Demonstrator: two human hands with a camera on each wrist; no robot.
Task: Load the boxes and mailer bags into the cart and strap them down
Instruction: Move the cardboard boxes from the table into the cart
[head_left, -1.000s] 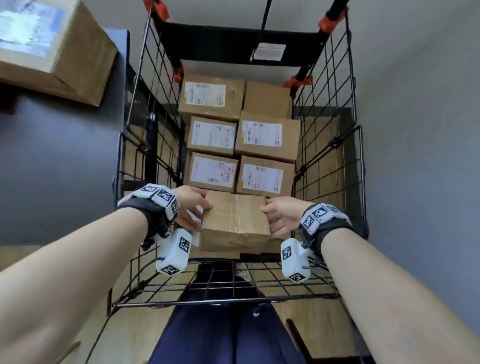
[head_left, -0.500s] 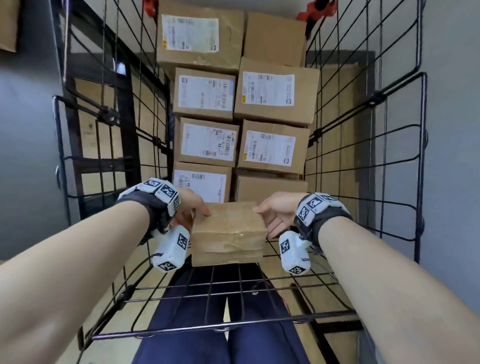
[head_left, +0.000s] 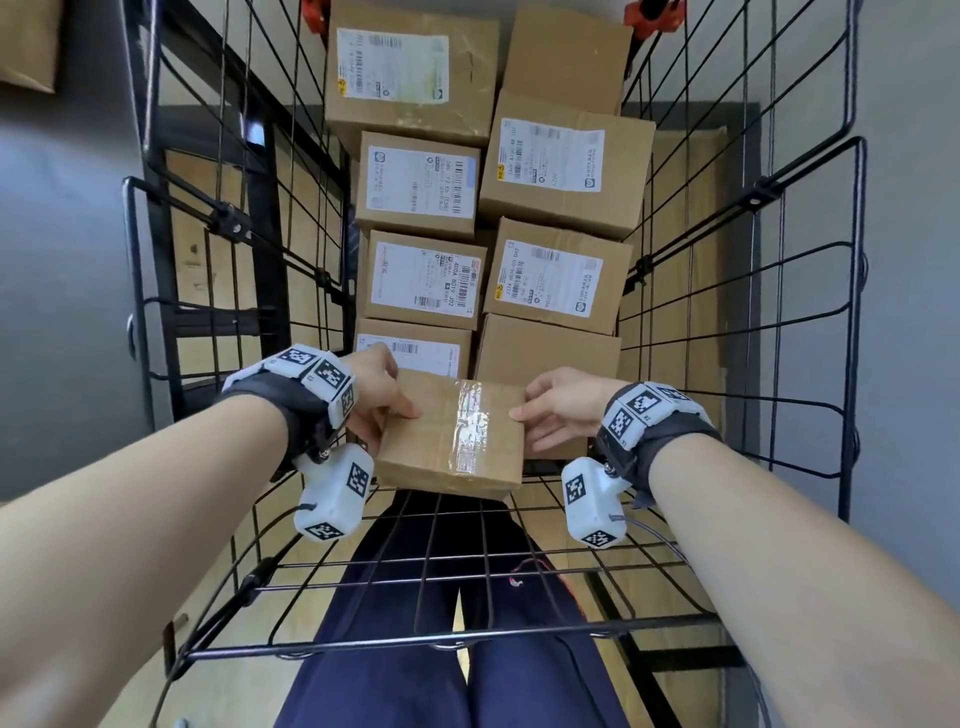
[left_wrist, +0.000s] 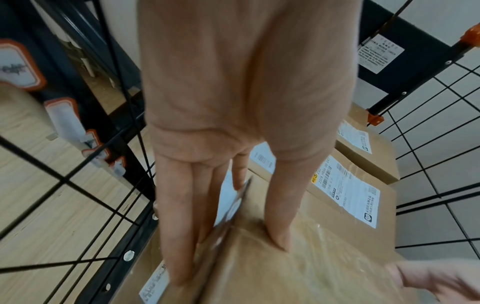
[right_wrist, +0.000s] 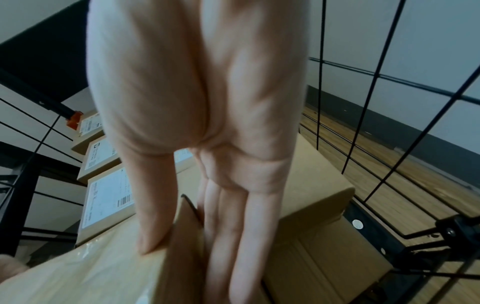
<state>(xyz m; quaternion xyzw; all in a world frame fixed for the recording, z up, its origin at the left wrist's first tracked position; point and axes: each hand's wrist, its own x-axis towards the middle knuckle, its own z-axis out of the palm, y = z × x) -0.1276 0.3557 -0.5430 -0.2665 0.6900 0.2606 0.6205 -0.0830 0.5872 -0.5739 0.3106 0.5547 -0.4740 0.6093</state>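
Note:
A small brown box (head_left: 452, 436) with a clear tape strip on top is held between both hands inside the black wire cart (head_left: 852, 260), at its near end. My left hand (head_left: 382, 400) grips the box's left edge, thumb on top and fingers along the side. My right hand (head_left: 556, 410) grips the right edge the same way. In the left wrist view the thumb presses the box top (left_wrist: 298, 267). In the right wrist view the fingers run down the box side (right_wrist: 182, 267). Several labelled boxes (head_left: 421, 182) are stacked in the cart beyond it.
The cart's wire walls (head_left: 291, 218) close in on left and right, and its near wire panel (head_left: 467, 566) lies under my forearms. Orange clips (head_left: 649, 13) sit at the far corners. Another box (head_left: 26, 47) rests on a grey surface outside, upper left. Wood floor shows below.
The held box has come down deeper into the cart, just in front of the stacked boxes. Both hands have kept their hold, and the view has closed in on the cart.

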